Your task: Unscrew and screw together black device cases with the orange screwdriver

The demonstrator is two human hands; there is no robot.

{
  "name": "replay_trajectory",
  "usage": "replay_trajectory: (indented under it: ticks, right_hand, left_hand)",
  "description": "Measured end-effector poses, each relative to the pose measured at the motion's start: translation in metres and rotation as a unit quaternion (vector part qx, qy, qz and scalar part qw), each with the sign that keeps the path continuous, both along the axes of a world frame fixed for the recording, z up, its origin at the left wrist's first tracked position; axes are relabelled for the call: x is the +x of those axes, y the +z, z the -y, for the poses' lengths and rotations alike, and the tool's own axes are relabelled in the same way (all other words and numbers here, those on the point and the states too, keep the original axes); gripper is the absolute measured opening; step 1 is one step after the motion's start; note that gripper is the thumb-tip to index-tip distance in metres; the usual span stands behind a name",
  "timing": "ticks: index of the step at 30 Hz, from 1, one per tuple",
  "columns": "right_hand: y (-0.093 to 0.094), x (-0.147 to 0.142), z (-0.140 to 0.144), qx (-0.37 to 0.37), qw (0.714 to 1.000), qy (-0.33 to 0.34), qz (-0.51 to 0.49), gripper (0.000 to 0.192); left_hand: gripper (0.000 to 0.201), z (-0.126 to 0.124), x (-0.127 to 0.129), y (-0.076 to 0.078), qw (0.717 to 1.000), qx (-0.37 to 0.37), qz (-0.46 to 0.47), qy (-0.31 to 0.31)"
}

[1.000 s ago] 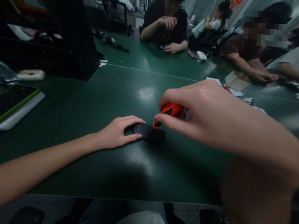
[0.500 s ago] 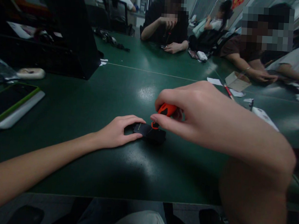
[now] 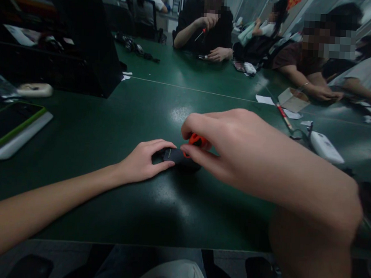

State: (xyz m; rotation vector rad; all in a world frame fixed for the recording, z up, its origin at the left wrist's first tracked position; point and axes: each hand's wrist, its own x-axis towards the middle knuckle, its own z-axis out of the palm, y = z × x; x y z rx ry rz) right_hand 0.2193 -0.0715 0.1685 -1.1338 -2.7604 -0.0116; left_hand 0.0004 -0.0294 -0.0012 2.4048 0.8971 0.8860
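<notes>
Hands at a small black device lying flat on the green worktop. Left hand pinched the device's left end between thumb and fingers, steadying it against the worktop. Right hand was closed round an orange-handled screwdriver, its handle just above the device's right part; the tip was hidden. Right of the device, well apart, lay a white gadget and a red pen. Beyond the device, other people's hands worked at the worktop's far edge.
</notes>
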Motion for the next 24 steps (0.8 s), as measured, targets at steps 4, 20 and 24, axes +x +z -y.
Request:
replay_trajectory:
  ticks: [4,20,24]
  right_hand:
    - [-0.007,-0.001,-0.007,0.066,0.996,-0.056,-0.006,0.029]
    - [0.004,-0.004,-0.001,-0.037,0.999,0.03,0.025,0.022]
    - [0.001,-0.007,-0.002,-0.023,0.998,0.063,-0.013,0.03]
  left_hand:
    - [0.034,-0.001,0.0,0.0,1.0,0.008,-0.005,0.011]
    - [0.034,-0.002,-0.002,0.001,1.0,-0.002,-0.008,-0.002]
    - [0.034,-0.001,-0.001,0.002,1.0,-0.009,-0.012,0.001]
